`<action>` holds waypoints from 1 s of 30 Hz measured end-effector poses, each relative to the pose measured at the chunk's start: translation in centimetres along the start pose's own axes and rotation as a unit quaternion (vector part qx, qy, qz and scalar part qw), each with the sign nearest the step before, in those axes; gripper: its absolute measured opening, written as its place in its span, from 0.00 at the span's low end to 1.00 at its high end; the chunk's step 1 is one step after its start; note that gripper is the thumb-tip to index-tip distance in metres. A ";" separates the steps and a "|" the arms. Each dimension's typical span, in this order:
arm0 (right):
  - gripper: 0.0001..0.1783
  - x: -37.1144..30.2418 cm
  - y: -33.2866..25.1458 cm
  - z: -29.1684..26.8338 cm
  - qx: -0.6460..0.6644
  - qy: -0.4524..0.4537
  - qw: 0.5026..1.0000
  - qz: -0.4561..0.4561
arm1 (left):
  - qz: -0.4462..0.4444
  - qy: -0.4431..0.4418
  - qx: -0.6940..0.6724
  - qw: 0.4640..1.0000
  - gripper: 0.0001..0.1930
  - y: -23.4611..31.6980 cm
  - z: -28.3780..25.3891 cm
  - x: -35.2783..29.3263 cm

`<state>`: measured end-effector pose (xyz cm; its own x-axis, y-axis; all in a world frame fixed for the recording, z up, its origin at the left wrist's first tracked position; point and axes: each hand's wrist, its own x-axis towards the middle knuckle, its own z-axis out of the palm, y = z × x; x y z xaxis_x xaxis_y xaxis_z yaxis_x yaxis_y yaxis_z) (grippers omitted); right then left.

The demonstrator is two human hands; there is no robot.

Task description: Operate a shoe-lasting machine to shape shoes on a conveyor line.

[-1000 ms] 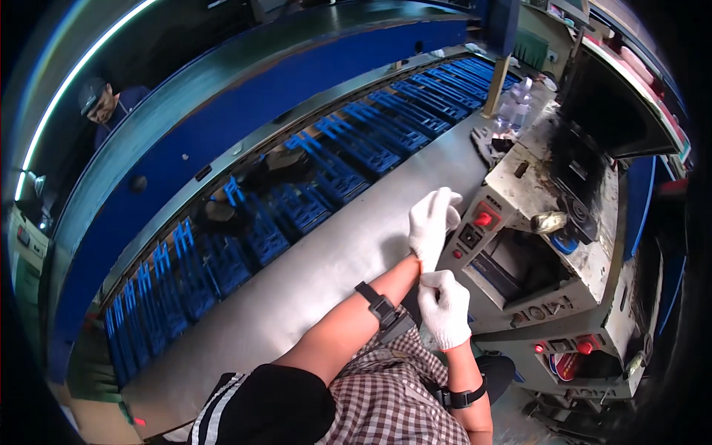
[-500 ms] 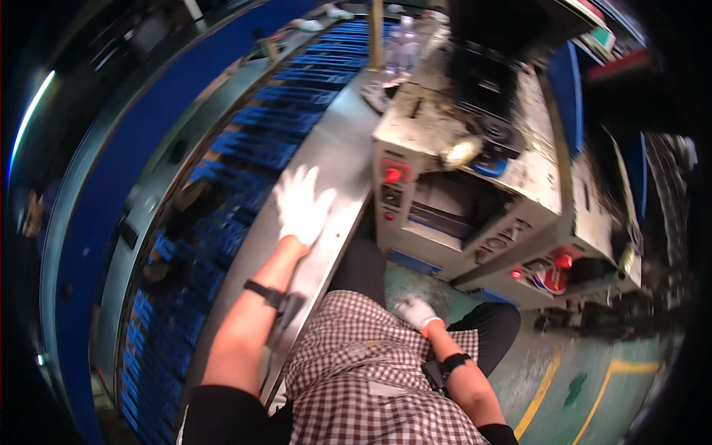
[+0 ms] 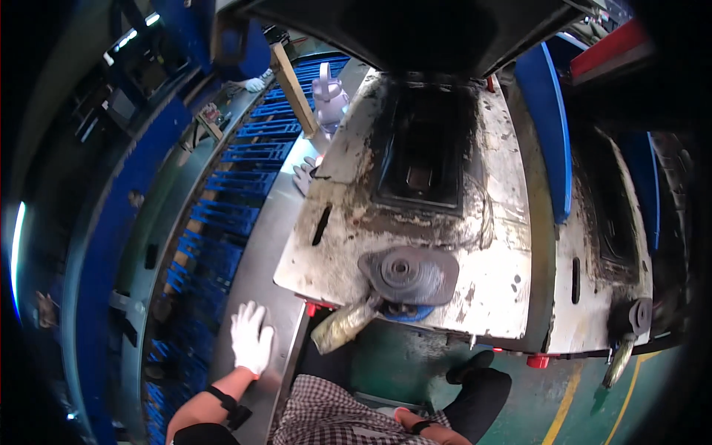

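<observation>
My left hand [image 3: 252, 337], in a white glove, rests with spread fingers on the bare metal ledge [image 3: 271, 230] and holds nothing. My right hand [image 3: 389, 411], also gloved, is low by my lap. The checked apron [image 3: 326, 404] partly covers it, and its fingers do not show clearly. In front of me is a machine with a stained white top [image 3: 489, 293]. A dark rectangular plate [image 3: 423, 148] is set into that top. At its near edge sits a grey lobed metal piece [image 3: 411, 274], beside a handle wrapped in yellowish tape [image 3: 345, 325].
Left of the ledge runs a conveyor of blue slats [image 3: 245, 182]. A wooden post [image 3: 293, 93], a lilac bottle [image 3: 328, 96] and a grey-and-white glove [image 3: 302, 176] are farther along. Overhead hangs a dark machine part [image 3: 430, 37]. To the right stand a blue panel [image 3: 549, 133] and a similar machine [image 3: 593, 311].
My view has swung up and forward over the machine top, so both hands appear lower. My left hand stays spread on the ledge. My right hand is now mostly hidden.
</observation>
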<state>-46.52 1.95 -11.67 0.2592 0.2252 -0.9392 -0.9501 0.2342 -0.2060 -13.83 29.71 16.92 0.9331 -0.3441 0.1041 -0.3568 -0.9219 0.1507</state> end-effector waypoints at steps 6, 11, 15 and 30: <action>0.32 -0.4 -7.9 0.2 -0.142 -0.042 0.984 -0.103 | -0.003 0.008 -0.006 1.000 0.27 -0.5 0.1 -0.7; 0.28 4.2 -4.3 -5.1 -0.282 -0.021 0.937 -0.206 | 0.004 0.037 -0.021 0.999 0.26 -0.4 0.6 -0.4; 0.25 4.4 -7.2 -1.3 -0.401 -0.013 0.883 -0.244 | 0.019 0.090 -0.063 0.994 0.24 -1.2 1.8 -0.6; 0.18 -40.7 -23.7 5.8 -0.275 0.438 0.344 -0.784 | 0.017 0.162 -0.403 0.901 0.21 3.8 -6.2 -0.6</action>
<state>-33.57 -7.26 33.00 0.6047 -0.1976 0.7715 0.2854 -0.8506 -0.4416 -16.01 27.51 23.57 0.9057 -0.1802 0.3838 -0.4232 -0.4384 0.7929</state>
